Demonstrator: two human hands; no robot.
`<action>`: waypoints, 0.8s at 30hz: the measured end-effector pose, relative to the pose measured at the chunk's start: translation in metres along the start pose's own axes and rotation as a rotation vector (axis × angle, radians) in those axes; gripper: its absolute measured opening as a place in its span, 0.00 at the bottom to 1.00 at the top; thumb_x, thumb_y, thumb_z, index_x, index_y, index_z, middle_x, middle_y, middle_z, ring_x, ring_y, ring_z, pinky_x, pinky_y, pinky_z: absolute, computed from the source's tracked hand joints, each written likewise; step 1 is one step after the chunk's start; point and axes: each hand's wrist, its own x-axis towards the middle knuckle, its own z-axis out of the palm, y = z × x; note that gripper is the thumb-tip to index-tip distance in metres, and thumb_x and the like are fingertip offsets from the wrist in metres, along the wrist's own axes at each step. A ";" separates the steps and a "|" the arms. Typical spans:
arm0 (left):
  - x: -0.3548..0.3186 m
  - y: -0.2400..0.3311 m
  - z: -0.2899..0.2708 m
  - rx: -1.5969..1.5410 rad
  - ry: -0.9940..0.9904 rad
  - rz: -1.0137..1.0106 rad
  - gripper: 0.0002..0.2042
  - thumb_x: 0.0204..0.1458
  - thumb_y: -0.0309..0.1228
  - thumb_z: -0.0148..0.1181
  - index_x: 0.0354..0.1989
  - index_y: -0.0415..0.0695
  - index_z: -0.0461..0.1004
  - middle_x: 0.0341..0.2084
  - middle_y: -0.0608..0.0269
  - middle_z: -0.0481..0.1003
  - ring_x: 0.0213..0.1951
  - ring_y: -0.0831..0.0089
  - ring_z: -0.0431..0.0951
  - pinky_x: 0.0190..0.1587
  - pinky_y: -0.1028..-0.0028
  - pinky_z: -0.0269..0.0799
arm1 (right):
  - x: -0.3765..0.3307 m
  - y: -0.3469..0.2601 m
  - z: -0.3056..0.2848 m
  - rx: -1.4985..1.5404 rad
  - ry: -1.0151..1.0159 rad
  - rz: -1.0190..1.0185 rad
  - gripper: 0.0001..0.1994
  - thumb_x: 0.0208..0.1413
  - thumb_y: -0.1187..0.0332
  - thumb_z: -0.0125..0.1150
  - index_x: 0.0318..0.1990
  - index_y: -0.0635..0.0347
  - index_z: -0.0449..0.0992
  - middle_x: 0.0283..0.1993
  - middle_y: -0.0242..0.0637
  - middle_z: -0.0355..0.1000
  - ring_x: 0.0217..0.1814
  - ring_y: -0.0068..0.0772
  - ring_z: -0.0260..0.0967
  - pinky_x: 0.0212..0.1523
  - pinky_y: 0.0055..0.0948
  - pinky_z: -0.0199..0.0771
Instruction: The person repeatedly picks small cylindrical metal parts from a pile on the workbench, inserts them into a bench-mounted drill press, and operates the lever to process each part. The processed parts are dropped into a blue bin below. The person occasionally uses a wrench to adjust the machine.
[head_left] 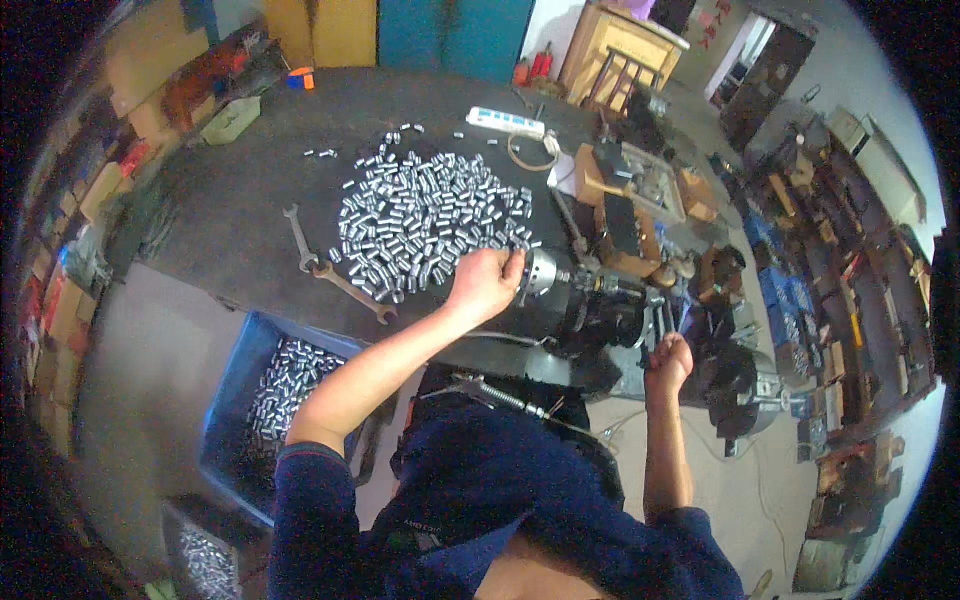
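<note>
My left hand [487,280] is closed at the silver chuck [543,274] of a small dark lathe-like machine [610,310], fingers pressed to the chuck's face; whether a cylinder sits between them is hidden. Just left of that hand spreads a big heap of short shiny metal cylinders [430,220] on the dark table [250,210]. My right hand [669,363] is fisted around a dark handle on the machine's near right side.
Two wrenches [335,275] lie left of the heap. A blue bin [232,400] with more cylinders stands below the table edge. A white power strip [506,122] and wooden boxes [625,200] sit at the back. Cluttered shelves run along the right.
</note>
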 end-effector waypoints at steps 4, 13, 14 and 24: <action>-0.002 -0.001 0.003 -0.018 0.014 -0.001 0.18 0.47 0.36 0.49 0.10 0.37 0.66 0.08 0.48 0.64 0.14 0.53 0.67 0.17 0.61 0.59 | -0.008 -0.030 0.020 -0.028 -0.015 -0.081 0.11 0.52 0.66 0.41 0.19 0.56 0.61 0.13 0.24 0.49 0.11 0.16 0.43 0.10 0.16 0.45; -0.009 -0.004 0.001 -0.082 -0.034 -0.043 0.17 0.50 0.34 0.47 0.15 0.34 0.66 0.06 0.50 0.61 0.08 0.68 0.58 0.14 0.68 0.53 | -0.003 -0.051 0.044 0.009 -0.103 -0.120 0.10 0.52 0.66 0.41 0.20 0.56 0.62 0.13 0.24 0.50 0.11 0.14 0.42 0.10 0.16 0.42; -0.009 -0.003 -0.001 -0.084 -0.029 -0.050 0.17 0.50 0.34 0.47 0.15 0.34 0.65 0.06 0.50 0.61 0.08 0.68 0.57 0.14 0.68 0.53 | -0.005 -0.047 0.038 -0.003 -0.120 -0.127 0.11 0.51 0.66 0.41 0.20 0.56 0.62 0.13 0.24 0.50 0.10 0.14 0.42 0.10 0.16 0.41; -0.003 0.003 0.000 -0.025 -0.036 -0.089 0.19 0.48 0.37 0.47 0.11 0.36 0.66 0.08 0.48 0.64 0.14 0.53 0.67 0.18 0.62 0.59 | -0.007 -0.043 0.029 0.022 -0.155 -0.081 0.13 0.52 0.64 0.42 0.17 0.54 0.59 0.11 0.24 0.46 0.11 0.16 0.42 0.10 0.18 0.42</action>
